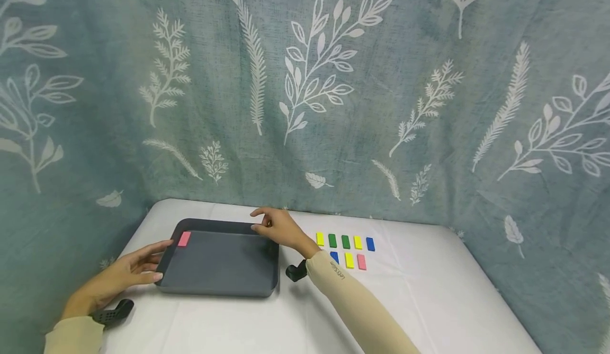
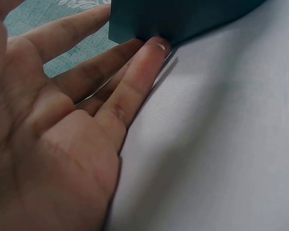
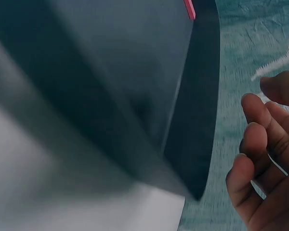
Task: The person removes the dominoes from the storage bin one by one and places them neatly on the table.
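Observation:
A dark grey rectangular tray [image 1: 219,264] lies on the white table, with a pink block [image 1: 184,239] in its far left corner. My left hand [image 1: 126,274] is at the tray's left side, its extended fingers touching the outer wall; the left wrist view shows those fingertips [image 2: 151,57] against the wall. Over the far right corner of the tray is my right hand [image 1: 282,229], fingers loosely bent and thumb apart from them. In the right wrist view that hand [image 3: 269,154] holds nothing and stands apart from the tray's rim [image 3: 195,159].
Right of the tray, small blocks lie in two rows. The back row has yellow [image 1: 320,239], green [image 1: 332,241] and blue [image 1: 370,244] ones. In the front row are a blue block [image 1: 335,257], partly hidden by my right sleeve, a yellow and a pink one [image 1: 361,262].

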Demonstrator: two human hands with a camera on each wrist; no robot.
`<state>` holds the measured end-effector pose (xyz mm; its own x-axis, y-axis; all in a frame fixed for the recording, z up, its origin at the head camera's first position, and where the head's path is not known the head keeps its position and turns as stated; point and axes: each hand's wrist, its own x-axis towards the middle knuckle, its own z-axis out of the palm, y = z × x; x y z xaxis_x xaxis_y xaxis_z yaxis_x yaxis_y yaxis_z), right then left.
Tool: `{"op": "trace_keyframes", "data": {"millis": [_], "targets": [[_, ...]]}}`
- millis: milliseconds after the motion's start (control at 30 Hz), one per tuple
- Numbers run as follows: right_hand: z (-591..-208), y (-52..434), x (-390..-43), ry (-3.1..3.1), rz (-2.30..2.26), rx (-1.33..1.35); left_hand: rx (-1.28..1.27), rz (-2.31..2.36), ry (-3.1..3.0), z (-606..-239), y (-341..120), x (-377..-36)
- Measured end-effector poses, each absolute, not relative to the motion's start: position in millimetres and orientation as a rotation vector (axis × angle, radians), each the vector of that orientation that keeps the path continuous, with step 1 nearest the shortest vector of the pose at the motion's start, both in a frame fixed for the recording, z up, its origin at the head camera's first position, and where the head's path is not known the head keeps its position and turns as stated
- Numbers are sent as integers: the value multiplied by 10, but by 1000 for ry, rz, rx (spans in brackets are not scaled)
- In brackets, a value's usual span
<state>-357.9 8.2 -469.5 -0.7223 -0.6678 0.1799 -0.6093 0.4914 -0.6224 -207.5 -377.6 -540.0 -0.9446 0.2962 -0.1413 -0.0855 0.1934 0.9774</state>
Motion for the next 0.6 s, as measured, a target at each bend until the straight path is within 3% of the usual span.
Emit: {"op": "trace_keyframes", "data": {"millis": [600], "targets": [[-4830,-594,-3557,2655,-891,-1158,203,1832,2157,-5406,-3778,-2115]]}}
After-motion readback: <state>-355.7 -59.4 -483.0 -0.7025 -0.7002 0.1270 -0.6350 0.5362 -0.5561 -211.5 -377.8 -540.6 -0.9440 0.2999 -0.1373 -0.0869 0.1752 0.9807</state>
